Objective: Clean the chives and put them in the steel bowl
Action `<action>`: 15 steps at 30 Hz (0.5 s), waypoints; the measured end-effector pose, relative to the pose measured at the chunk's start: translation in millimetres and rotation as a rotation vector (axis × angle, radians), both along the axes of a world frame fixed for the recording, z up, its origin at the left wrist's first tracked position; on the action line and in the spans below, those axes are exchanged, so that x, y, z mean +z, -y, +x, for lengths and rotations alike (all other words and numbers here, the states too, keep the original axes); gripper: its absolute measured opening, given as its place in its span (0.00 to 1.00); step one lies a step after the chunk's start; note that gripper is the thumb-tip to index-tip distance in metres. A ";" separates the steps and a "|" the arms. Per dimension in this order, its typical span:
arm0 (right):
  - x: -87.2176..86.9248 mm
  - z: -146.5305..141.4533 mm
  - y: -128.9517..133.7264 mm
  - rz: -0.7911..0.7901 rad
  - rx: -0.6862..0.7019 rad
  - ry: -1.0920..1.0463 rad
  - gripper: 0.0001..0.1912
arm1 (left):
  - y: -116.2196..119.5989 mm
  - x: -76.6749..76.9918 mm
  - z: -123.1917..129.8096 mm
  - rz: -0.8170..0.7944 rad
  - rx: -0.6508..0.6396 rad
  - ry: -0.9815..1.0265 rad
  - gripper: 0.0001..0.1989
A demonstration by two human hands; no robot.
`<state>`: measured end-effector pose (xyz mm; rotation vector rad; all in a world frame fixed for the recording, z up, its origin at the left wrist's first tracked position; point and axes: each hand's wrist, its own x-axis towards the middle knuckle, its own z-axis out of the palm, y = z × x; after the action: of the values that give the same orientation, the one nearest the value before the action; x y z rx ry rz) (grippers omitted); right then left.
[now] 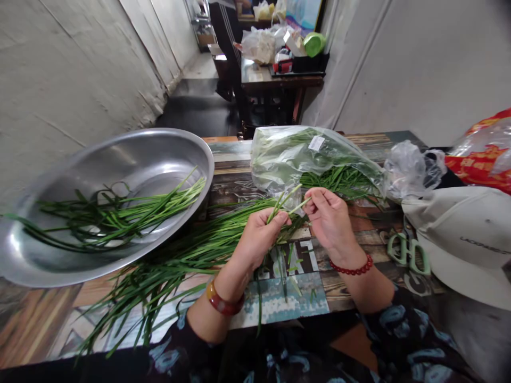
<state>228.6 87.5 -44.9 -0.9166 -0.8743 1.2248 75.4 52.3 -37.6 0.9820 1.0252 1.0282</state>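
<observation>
Several garlic chives (pixel 282 201) are gripped near their pale ends by my left hand (pixel 261 234), which is closed around them. My right hand (pixel 329 215) pinches the tip of one stalk between thumb and fingers, just right of the left hand. Beneath and left of my left hand, a long pile of chives (pixel 191 250) lies across the table. Short trimmed bits (pixel 294 266) are scattered below my hands. More chives (pixel 159 210) rest in a big steel basin (pixel 167 139) on the left. Behind my hands lies a clear plastic bag (pixel 279 154) with chives inside.
Green-handled scissors (pixel 408 254) lie at the right beside a pale cap (pixel 459 229). Behind them are a crumpled plastic bag (pixel 411 167) and a red-printed package (pixel 485 154). Farther back, a person (pixel 227 42) stands near a second table (pixel 279 81) with bags and containers.
</observation>
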 end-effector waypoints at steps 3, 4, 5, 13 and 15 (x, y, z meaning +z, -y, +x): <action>2.7 17.5 -8.8 0.070 -0.038 0.042 0.20 | -2.2 -1.8 -5.9 0.011 0.076 -0.022 0.19; 3.4 23.9 -11.4 0.103 -0.056 0.070 0.21 | -2.9 -2.5 -8.1 0.012 0.106 -0.027 0.19; 3.7 29.3 -13.4 0.132 -0.071 0.102 0.22 | -3.5 -3.0 -9.9 0.014 0.129 -0.034 0.19; -2.5 28.6 -5.8 0.198 -0.034 0.466 0.17 | -2.8 -5.0 -9.6 0.144 0.166 -0.200 0.14; -2.3 26.6 -3.7 0.204 0.034 0.524 0.13 | -2.6 -4.3 -10.0 0.202 0.176 -0.269 0.13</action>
<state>255.2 91.2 -47.1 -1.0768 -1.4077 0.9101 65.4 54.9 -41.8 1.2359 1.2643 1.1832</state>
